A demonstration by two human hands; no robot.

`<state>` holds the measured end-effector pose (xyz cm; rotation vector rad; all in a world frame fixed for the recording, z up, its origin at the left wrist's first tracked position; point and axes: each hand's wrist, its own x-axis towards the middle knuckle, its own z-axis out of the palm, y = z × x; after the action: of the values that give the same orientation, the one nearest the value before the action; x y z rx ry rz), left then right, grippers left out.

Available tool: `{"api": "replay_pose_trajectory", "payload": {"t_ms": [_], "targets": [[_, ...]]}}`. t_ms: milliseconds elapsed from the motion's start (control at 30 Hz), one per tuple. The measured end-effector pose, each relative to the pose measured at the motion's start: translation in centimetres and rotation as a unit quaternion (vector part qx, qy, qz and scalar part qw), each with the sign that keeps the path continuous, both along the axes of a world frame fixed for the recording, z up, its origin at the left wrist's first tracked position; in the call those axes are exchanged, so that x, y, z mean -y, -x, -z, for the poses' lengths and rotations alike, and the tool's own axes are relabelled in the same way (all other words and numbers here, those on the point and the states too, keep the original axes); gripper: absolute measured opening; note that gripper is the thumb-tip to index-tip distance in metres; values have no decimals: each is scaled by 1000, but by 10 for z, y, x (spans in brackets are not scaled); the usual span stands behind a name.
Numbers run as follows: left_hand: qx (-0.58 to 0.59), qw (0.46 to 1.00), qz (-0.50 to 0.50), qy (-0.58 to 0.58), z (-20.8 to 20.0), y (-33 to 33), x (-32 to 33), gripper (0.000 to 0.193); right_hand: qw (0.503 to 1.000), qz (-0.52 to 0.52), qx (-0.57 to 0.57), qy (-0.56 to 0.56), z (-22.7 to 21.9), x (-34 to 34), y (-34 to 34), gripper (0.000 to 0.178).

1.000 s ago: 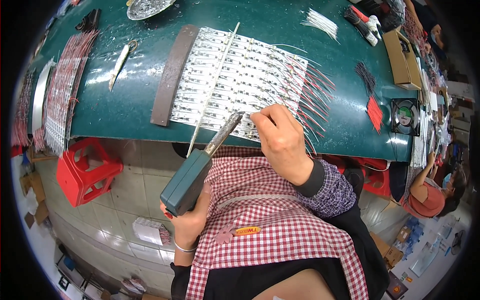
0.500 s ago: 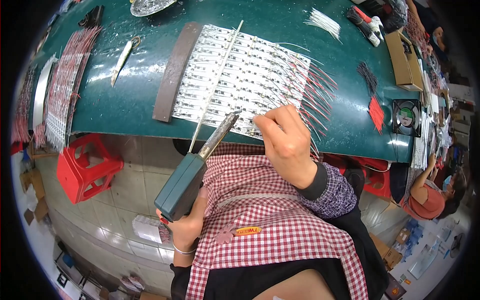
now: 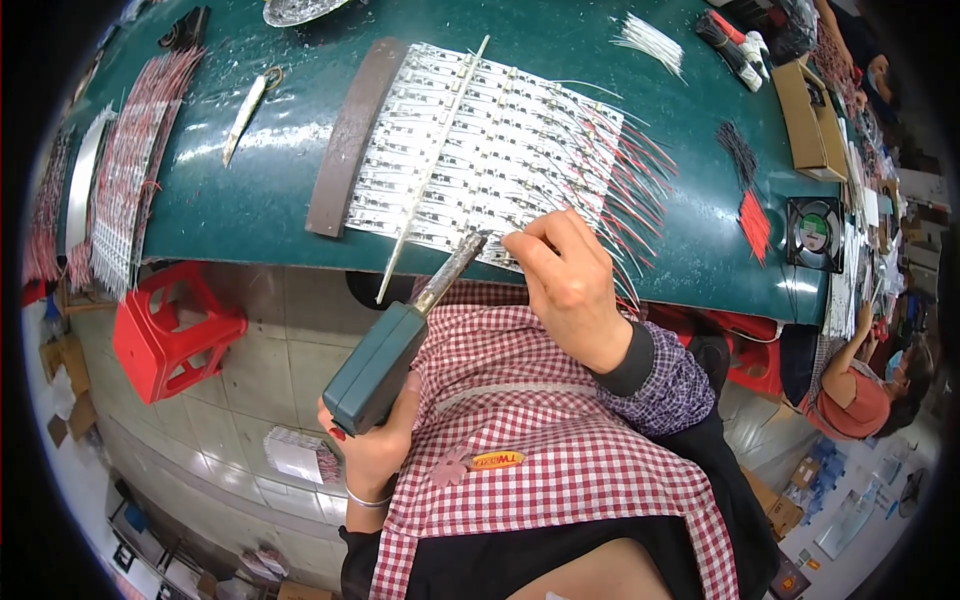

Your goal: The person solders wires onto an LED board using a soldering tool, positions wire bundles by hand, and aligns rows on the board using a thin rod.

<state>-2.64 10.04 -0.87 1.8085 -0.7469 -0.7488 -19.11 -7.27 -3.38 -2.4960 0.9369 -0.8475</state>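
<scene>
My left hand is wrapped round a dark green soldering gun, its metal barrel pointing up and right. The tip is at the near edge of a white panel of small circuit boards, close to my right fingertips. My right hand is closed in a pinch over that same edge; whatever sits between thumb and finger is too small to make out. Red and white wires fan out from the panel's right side. A thin pale stick lies across the panel, and a brown bar runs along its left side.
Bundled wired strips and a small pointed tool lie to the left. White wires, red wires, a fan and a cardboard box are rightward. A red stool stands below; another person sits at right.
The soldering gun in my left hand has moved slightly right, bringing its tip nearer my right fingertips. My right hand has barely shifted and stays pinched.
</scene>
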Motion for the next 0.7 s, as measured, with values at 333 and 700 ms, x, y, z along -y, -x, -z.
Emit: {"api": "replay_pose_trajectory", "payload": {"t_ms": [333, 700], "targets": [[-1, 1000, 12, 12, 0, 0, 4, 18, 1000, 3, -11, 8, 1, -1, -1, 23], [16, 1000, -6, -6, 4, -1, -9, 19, 1000, 7, -11, 8, 1, -2, -1, 22]]}}
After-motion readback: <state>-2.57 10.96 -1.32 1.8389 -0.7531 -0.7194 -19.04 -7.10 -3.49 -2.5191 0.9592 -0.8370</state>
